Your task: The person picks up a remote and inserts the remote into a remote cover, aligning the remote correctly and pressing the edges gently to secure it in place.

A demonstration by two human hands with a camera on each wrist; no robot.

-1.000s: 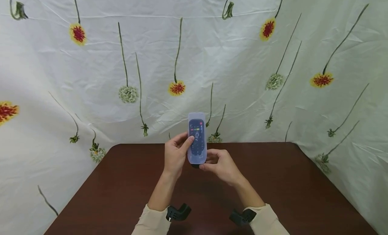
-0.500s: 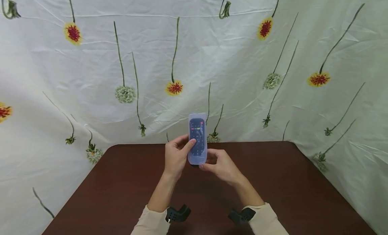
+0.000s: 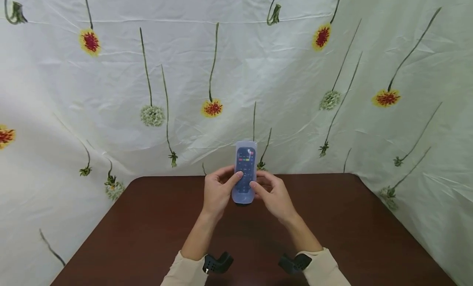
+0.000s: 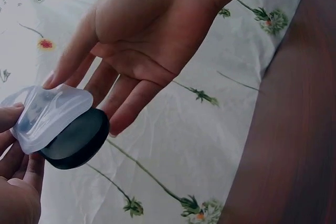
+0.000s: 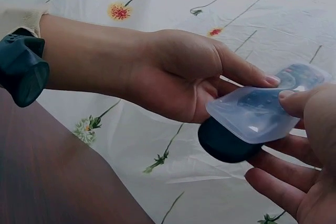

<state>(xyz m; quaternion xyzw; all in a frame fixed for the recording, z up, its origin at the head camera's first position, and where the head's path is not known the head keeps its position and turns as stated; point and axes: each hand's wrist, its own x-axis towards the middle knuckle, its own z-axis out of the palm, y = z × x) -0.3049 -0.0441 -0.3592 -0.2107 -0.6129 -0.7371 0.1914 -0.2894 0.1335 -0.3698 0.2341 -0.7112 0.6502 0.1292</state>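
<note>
A dark remote control with small coloured buttons stands upright inside a translucent whitish cover. The remote's black rounded end sticks out from the bottom of the cover. My left hand grips the left side, thumb on the front and fingers behind. On the right side, my right hand holds the lower half, its thumb pressing on the front near the edge. Seen from the right wrist, both thumbs lie on top of the cover, and the right hand's fingers pass beneath the black end.
Below the hands lies a dark reddish-brown table. Behind it hangs a pale cloth printed with flowers and stems. Each wrist wears a black camera mount at the edge of a cream sleeve.
My right hand has moved up from the bottom end to the right side, thumb now on the front. The remote and cover have shifted slightly right and down.
</note>
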